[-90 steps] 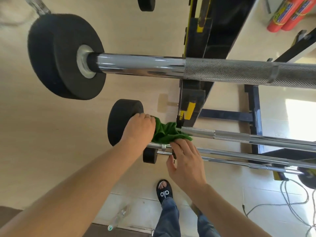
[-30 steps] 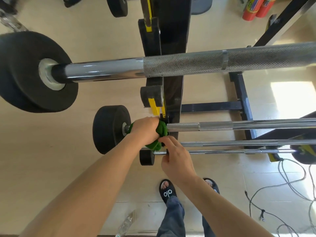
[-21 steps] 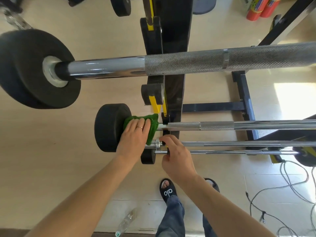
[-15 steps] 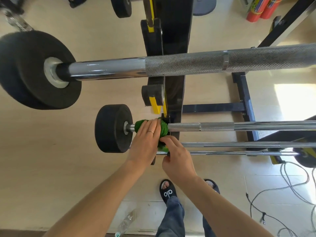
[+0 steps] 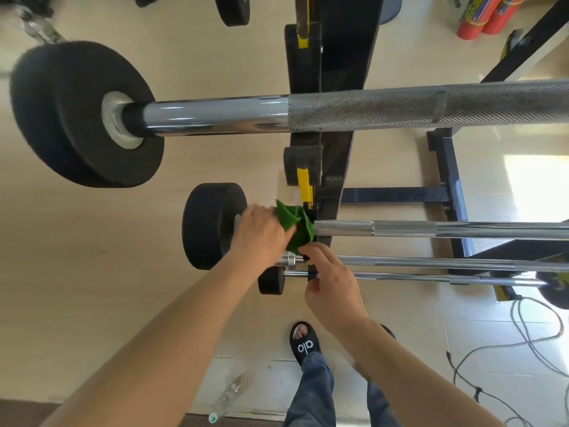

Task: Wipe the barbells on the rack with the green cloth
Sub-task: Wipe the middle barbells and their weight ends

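Looking down from the head camera: four barbells lie stacked on a black rack (image 5: 341, 72) with yellow trim. Top barbell (image 5: 338, 114) is nearest the lens, thick chrome sleeve, knurled grip, large black plate (image 5: 70, 118) at its left end.

Second barbell (image 5: 431, 229) sits lower, with a smaller black plate (image 5: 209, 226) at its left end. Green cloth (image 5: 297, 224) is bunched around this bar between the plate and the rack upright, touching the start of the knurling. Left hand (image 5: 261, 234) is closed on the cloth, knuckles up, fingers curled over the bar close beside the plate face. Cloth's upper corner sticks up free above the hand.

Right hand (image 5: 331, 282) sits just below the cloth. Thumb and forefinger are pinched together at the cloth's lower edge, near the third barbell (image 5: 431, 262); whether they grip cloth or only touch it cannot be told. Remaining fingers are loosely curled over the fourth, thinnest bar (image 5: 400, 276), which carries a small black plate (image 5: 271, 282) at its left end.

Floor level: black slide sandal (image 5: 304, 342) and blue jeans leg, a clear plastic bottle (image 5: 228, 397) lying on the floor, cables (image 5: 523, 334) at right, red cylinders (image 5: 483, 16) at top right.
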`<action>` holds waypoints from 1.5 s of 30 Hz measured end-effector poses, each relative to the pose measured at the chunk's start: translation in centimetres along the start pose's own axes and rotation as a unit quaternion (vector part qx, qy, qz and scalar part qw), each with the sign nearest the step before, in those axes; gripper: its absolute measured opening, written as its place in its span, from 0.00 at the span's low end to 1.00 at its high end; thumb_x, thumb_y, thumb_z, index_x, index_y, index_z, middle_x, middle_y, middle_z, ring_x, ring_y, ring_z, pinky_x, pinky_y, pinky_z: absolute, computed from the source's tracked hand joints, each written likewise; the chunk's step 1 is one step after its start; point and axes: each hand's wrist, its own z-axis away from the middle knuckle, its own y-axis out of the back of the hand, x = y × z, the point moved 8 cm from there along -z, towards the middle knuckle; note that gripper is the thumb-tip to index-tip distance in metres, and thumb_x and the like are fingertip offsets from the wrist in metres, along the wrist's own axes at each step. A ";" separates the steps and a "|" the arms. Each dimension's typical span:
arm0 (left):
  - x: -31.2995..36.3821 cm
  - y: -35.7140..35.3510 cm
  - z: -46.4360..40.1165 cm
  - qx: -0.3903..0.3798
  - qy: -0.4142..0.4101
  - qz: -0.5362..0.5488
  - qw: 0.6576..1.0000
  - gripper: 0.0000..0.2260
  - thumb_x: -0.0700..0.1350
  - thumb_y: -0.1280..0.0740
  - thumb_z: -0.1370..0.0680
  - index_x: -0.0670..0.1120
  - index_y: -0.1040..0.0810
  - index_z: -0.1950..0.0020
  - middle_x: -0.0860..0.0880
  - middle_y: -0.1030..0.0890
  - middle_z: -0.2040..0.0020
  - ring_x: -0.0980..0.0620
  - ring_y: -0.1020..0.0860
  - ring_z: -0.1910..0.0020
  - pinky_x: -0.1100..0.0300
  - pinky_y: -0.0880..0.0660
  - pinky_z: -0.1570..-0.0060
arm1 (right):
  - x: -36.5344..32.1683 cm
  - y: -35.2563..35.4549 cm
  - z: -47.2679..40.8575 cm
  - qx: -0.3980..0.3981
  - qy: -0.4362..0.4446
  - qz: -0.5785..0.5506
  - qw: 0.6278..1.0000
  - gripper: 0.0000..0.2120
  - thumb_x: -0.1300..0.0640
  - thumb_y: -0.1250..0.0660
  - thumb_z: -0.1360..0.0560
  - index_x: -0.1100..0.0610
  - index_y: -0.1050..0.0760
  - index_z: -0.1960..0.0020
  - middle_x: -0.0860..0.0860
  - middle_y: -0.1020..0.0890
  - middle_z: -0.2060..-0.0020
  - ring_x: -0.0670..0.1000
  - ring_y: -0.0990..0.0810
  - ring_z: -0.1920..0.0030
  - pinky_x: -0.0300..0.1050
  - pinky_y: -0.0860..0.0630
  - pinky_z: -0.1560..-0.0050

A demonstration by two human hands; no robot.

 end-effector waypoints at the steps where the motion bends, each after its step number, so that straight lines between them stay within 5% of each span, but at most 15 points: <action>1: -1.1 0.4 -0.1 0.010 0.016 -0.020 1.000 0.13 0.52 0.46 0.18 0.48 0.27 0.56 0.50 0.25 0.62 0.48 0.28 0.62 0.50 0.29 0.49 | 0.2 0.1 0.0 -0.002 -0.006 -0.001 1.000 0.28 0.72 0.36 0.30 0.52 0.27 0.33 0.45 0.25 0.34 0.47 0.24 0.39 0.42 0.23 0.41; 5: -0.5 0.4 0.4 0.020 0.054 0.003 0.998 0.11 0.51 0.39 0.19 0.45 0.24 0.50 0.47 0.21 0.56 0.47 0.23 0.57 0.51 0.28 0.53 | 0.0 -0.3 0.1 0.015 -0.009 -0.001 1.000 0.26 0.71 0.35 0.30 0.54 0.25 0.35 0.47 0.24 0.36 0.49 0.23 0.42 0.45 0.20 0.44; 7: 1.7 -0.1 1.3 0.042 0.010 0.055 0.998 0.14 0.52 0.37 0.21 0.44 0.25 0.41 0.46 0.22 0.48 0.45 0.24 0.49 0.50 0.28 0.43 | -0.2 -0.4 0.0 0.018 0.000 0.001 1.000 0.25 0.72 0.34 0.32 0.55 0.24 0.37 0.47 0.23 0.38 0.49 0.22 0.43 0.44 0.21 0.46; 10: 1.3 -0.6 1.3 0.042 -0.033 -0.016 0.998 0.21 0.46 0.33 0.24 0.44 0.32 0.32 0.45 0.24 0.41 0.45 0.26 0.42 0.50 0.32 0.37 | 0.0 -0.1 -0.1 0.004 -0.003 0.008 1.000 0.28 0.72 0.36 0.33 0.53 0.25 0.35 0.45 0.24 0.36 0.47 0.24 0.42 0.40 0.23 0.46; 15: -1.8 -1.3 1.1 -0.038 0.017 -0.113 0.993 0.22 0.42 0.28 0.27 0.42 0.34 0.38 0.42 0.22 0.44 0.43 0.24 0.44 0.50 0.29 0.38 | 0.2 -0.2 -0.1 -0.017 -0.030 0.008 0.999 0.28 0.70 0.34 0.28 0.50 0.29 0.32 0.44 0.27 0.33 0.46 0.26 0.38 0.42 0.23 0.39; 23: 1.2 -1.5 2.7 0.050 0.000 -0.039 0.998 0.23 0.39 0.32 0.25 0.40 0.35 0.32 0.38 0.27 0.39 0.38 0.29 0.37 0.44 0.35 0.30 | 0.3 -0.4 -0.3 0.005 -0.019 0.008 1.000 0.28 0.72 0.34 0.32 0.52 0.26 0.35 0.45 0.24 0.37 0.48 0.23 0.41 0.44 0.21 0.44; 29: -2.2 -1.6 1.5 -0.031 0.003 -0.122 0.992 0.24 0.41 0.29 0.26 0.40 0.37 0.35 0.41 0.24 0.41 0.42 0.25 0.43 0.50 0.29 0.38 | 0.4 -0.4 -0.2 -0.008 -0.036 0.020 0.999 0.29 0.72 0.35 0.29 0.50 0.27 0.33 0.43 0.26 0.34 0.46 0.26 0.39 0.34 0.27 0.45; 34: -1.4 -1.2 1.0 -0.027 0.019 -0.098 0.995 0.17 0.40 0.31 0.24 0.41 0.33 0.38 0.41 0.22 0.43 0.43 0.23 0.44 0.50 0.29 0.40 | 0.2 -0.5 -0.3 0.008 -0.036 0.015 0.999 0.29 0.72 0.34 0.30 0.52 0.27 0.33 0.45 0.26 0.34 0.47 0.25 0.38 0.40 0.24 0.41; 39: -0.9 -2.5 3.8 0.029 0.065 -0.090 0.993 0.29 0.42 0.30 0.24 0.37 0.41 0.28 0.35 0.29 0.32 0.37 0.29 0.32 0.45 0.35 0.28 | 0.1 -0.6 -0.2 0.009 -0.031 0.017 0.999 0.29 0.72 0.34 0.31 0.53 0.27 0.33 0.46 0.26 0.34 0.49 0.24 0.39 0.43 0.22 0.43; 45: -0.6 -2.4 6.0 0.034 0.079 -0.052 0.995 0.34 0.41 0.29 0.24 0.34 0.41 0.24 0.34 0.34 0.27 0.37 0.32 0.28 0.47 0.33 0.30 | -0.2 -0.7 0.4 0.018 -0.031 0.011 0.999 0.30 0.72 0.34 0.31 0.53 0.28 0.32 0.46 0.27 0.33 0.49 0.24 0.39 0.42 0.23 0.42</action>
